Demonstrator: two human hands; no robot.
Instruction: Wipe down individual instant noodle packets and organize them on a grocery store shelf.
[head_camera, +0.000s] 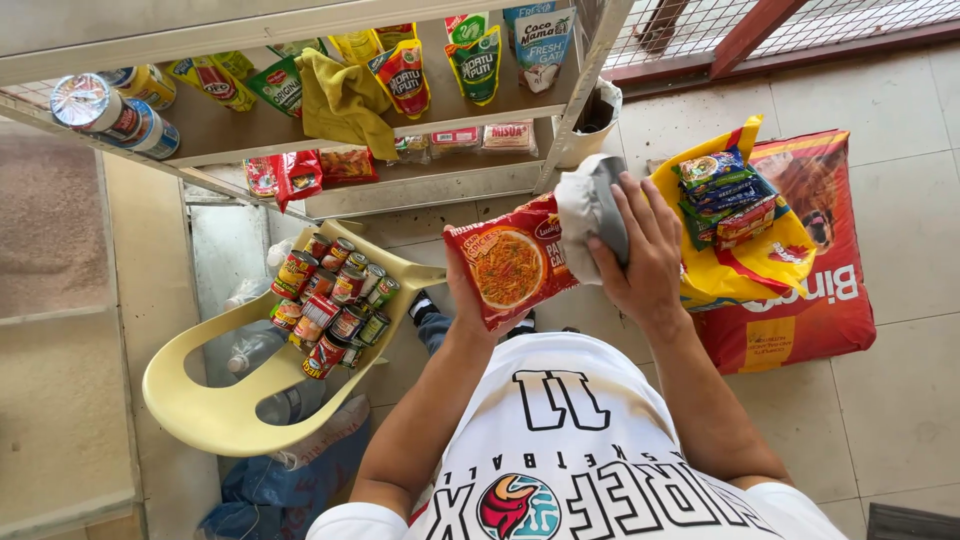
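Noodle packet (512, 262), red with a picture of noodles on its front, sat upright in your left hand (470, 300) above the floor, in front of the shelf unit (440, 185). Your left fingers were closed around the packet's lower edge from behind, mostly hidden by it. Your right hand (640, 250) pressed a grey cloth (590, 210) against the packet's upper right corner, fingers (625, 200) curled over the cloth and gripping it.

Right of the packet, well apart from it, a yellow bag (730, 270) lay open on the floor with several small blue and green snack packs (722, 190) stacked on it. That bag rested on top of a large red sack (820, 290) with a dog's picture.

Left of the packet, a pale yellow plastic chair (215, 405) held a cluster of tins (335, 300), red, green and brown, packed close on its seat. Clear plastic bottles (255, 350) showed under the chair.

Beyond the packet, the shelf unit carried standing pouches (440, 60) in red, green and yellow, a yellow cloth (345, 100) draped over the upper shelf's edge, and round tins (120, 105) lying on their sides at its left end. The lower shelf held small flat red packets (300, 172).
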